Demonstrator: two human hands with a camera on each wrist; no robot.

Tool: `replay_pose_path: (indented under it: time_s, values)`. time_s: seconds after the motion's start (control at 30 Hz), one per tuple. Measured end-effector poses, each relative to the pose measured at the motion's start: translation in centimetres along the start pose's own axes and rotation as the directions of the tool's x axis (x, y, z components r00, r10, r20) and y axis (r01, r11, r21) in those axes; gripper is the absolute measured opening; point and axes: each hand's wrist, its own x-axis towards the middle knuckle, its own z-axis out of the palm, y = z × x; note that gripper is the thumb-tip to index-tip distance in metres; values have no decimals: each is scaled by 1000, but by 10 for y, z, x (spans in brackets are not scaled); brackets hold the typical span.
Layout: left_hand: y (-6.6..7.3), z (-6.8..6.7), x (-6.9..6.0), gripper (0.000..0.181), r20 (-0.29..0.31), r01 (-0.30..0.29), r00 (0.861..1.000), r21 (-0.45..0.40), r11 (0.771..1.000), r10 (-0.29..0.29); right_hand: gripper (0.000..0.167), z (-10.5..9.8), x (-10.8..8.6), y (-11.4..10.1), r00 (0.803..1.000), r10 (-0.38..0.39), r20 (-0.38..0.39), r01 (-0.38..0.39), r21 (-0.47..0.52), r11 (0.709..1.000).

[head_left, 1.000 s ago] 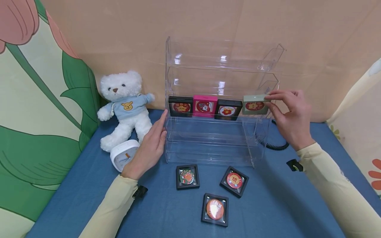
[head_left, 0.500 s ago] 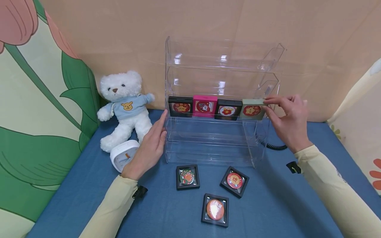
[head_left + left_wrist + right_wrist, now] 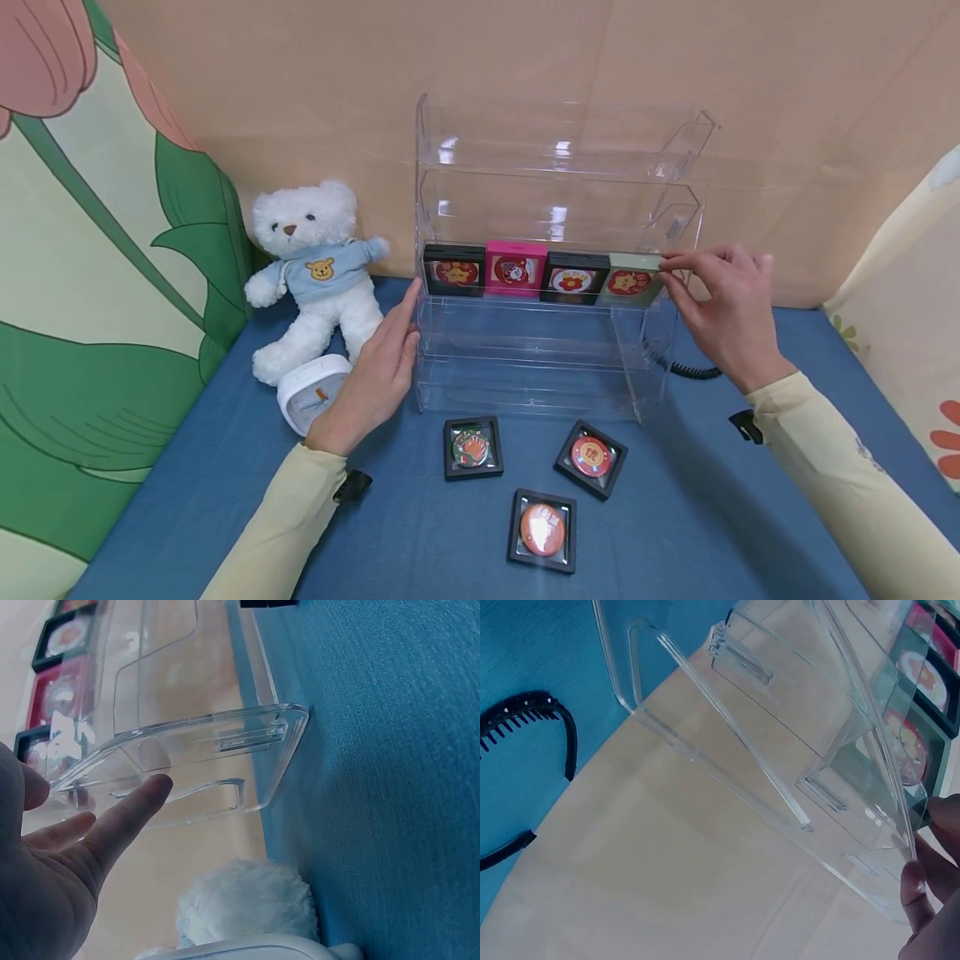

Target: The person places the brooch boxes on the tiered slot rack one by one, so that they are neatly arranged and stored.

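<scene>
A clear acrylic tiered rack (image 3: 517, 367) stands on the blue cloth. On its middle tier, side by side, lean a black display case (image 3: 455, 272), a pink one (image 3: 515, 270), another black one (image 3: 574, 280) and a pale green case (image 3: 630, 282) with a red round badge. My right hand (image 3: 726, 317) pinches the green case's right edge between thumb and fingers. My left hand (image 3: 375, 375) has its fingers straight, resting against the rack's left side panel; in the left wrist view the index finger (image 3: 135, 814) lies beside that panel.
Three black-framed cases lie before the rack: a green-badge case (image 3: 473, 448), a red-badge case (image 3: 591, 458) and an orange-badge case (image 3: 542, 530). A white teddy bear (image 3: 318, 275) and white clock (image 3: 311, 396) stand left. A black toothed headband (image 3: 544, 709) lies behind the rack's right side.
My right hand has moved left and slightly down with the green case, which now sits lower on the tier against the black case beside it. The left hand has stayed put.
</scene>
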Motion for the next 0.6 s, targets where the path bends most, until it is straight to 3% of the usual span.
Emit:
replay_pose_path:
  time_s: [0.37, 0.6]
  values:
    - [0, 0, 0, 67, -3, -10, 1000, -12, 1000, 10, 26, -2, 1, 0, 1000, -22, -5, 22, 9, 1000]
    - [-1, 0, 0, 68, 2, -2, 1000, -8, 1000, 2, 22, -8, 1, -3, 997, -30, -69, 33, 31, 999]
